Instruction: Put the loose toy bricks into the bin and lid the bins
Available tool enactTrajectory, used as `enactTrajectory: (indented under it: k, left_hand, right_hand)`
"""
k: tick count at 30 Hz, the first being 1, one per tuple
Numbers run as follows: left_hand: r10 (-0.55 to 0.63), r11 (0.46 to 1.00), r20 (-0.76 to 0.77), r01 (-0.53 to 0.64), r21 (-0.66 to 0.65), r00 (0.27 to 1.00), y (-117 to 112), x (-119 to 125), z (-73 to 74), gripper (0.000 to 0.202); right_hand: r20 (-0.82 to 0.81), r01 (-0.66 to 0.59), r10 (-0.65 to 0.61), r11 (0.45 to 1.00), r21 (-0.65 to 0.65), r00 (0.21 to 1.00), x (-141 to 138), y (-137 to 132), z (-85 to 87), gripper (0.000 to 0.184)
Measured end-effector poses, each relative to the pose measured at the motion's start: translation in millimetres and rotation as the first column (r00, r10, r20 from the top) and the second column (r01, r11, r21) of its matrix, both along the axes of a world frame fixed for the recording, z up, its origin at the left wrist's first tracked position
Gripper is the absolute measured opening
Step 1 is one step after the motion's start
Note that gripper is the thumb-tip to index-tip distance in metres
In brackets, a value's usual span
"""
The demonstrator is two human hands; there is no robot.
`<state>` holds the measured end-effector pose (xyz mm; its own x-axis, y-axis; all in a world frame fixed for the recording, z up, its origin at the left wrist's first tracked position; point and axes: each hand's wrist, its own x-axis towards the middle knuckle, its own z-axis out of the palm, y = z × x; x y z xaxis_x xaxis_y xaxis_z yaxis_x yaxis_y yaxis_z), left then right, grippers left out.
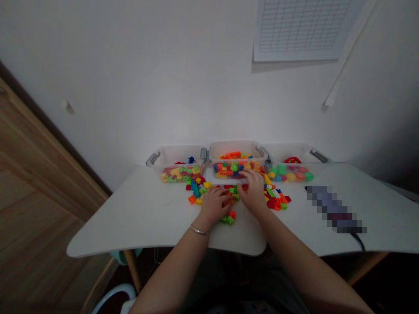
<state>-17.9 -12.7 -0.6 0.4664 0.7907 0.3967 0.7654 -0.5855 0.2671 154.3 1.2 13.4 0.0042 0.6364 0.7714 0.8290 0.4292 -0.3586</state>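
Loose toy building bricks in many colours lie in a heap on the white table. My left hand, with a bracelet at its wrist, rests over the near middle of the heap, fingers spread apart and partly covering bricks. My right hand is farther forward, in front of the middle clear bin; its thumb and fingers are apart, and I see nothing between them. A small cluster of green and orange bricks sits just below my left hand.
To the left stands a clear bin of small colourful pieces; to the right, another bin with round coloured pieces. A blurred-out device with a cable lies at right. The wall rises behind the bins.
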Motion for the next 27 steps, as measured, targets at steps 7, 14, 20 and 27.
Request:
enactTrajectory:
  k: [7,14,20,27]
  left_hand:
    - [0.009,1.0,0.031,-0.009,0.017,0.999,2,0,-4.1,0.024]
    - [0.011,1.0,0.027,-0.011,0.007,1.0,2,1,-3.5,0.025]
    - [0.007,1.0,0.031,-0.007,0.003,0.999,2,1,-3.9,0.024]
    - [-0.002,1.0,0.039,0.002,-0.013,0.999,1,0,-2.3,0.025]
  right_hand:
    - [0.284,0.05,0.04,0.951,-0.305,0.958,-2,-26,-22.8,0.023]
    - [0.34,0.114,0.015,0.928,-0.355,0.94,-3,-27,-23.2,0.02]
    - [0.356,0.158,-0.029,0.927,-0.339,0.934,-1,-26,-24.0,0.016]
    - [0.328,0.161,-0.052,0.936,-0.314,0.943,1,-26,-27.7,0.013]
